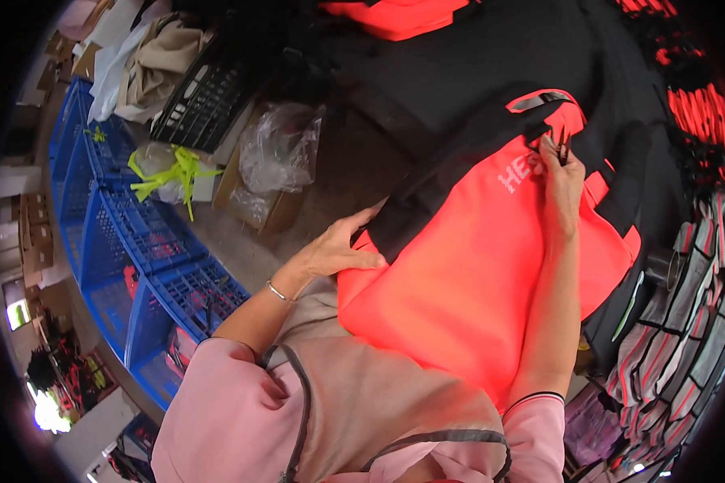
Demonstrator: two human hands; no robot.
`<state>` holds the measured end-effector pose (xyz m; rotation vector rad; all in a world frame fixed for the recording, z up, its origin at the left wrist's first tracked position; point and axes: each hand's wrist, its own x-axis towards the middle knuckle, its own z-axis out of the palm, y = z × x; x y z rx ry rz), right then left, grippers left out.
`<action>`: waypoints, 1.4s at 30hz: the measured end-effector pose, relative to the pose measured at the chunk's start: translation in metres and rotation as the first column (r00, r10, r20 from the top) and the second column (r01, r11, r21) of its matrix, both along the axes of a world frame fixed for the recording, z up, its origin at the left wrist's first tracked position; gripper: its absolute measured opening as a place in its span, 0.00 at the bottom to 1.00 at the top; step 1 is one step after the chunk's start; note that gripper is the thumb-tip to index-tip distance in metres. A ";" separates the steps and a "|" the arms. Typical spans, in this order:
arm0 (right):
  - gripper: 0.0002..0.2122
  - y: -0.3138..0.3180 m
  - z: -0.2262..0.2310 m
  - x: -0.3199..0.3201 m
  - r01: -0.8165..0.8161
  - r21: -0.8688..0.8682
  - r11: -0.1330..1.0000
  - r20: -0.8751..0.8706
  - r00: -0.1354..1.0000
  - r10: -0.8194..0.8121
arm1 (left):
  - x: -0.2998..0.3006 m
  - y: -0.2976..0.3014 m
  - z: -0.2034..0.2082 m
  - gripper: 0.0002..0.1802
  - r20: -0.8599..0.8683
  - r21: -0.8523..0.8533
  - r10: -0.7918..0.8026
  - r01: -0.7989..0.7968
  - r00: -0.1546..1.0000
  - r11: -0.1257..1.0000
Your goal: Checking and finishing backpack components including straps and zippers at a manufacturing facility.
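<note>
A bright orange-red and black garment lies over my lap and stretches up to the dark cloth in front of me. My left hand pinches its left edge, thumb on the orange-red side and fingers partly hidden beneath the black panel. Near the top of the garment, beside pale printing, my right hand is closed on a small dark pointed tool, which looks like thread snips. Its tips touch or hover close to the cloth; which of the two I cannot tell. Just beyond is a strip with a grey piece.
Blue plastic crates line the left side. A cardboard box with clear plastic bags and a bundle of yellow-green straps sit nearby. Black cloth covers the surface ahead. Stacked grey and red striped pieces are at right.
</note>
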<state>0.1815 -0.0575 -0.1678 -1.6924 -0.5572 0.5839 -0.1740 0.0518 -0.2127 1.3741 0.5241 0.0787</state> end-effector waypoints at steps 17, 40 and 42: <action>0.10 0.005 -0.008 0.004 0.010 0.016 1.000 0.116 0.993 -0.011 | 0.011 0.004 0.043 0.42 -0.024 0.558 0.049 -0.028 0.999 0.830; 0.17 0.006 -0.021 0.005 0.080 -0.112 0.990 0.280 0.959 -0.046 | 0.149 0.097 0.034 0.16 0.091 -0.306 -0.047 0.073 0.995 0.949; 0.16 0.008 -0.021 0.004 0.076 -0.110 0.991 0.257 0.965 -0.045 | 0.148 0.100 0.029 0.16 0.146 -0.367 -0.037 0.089 0.989 0.926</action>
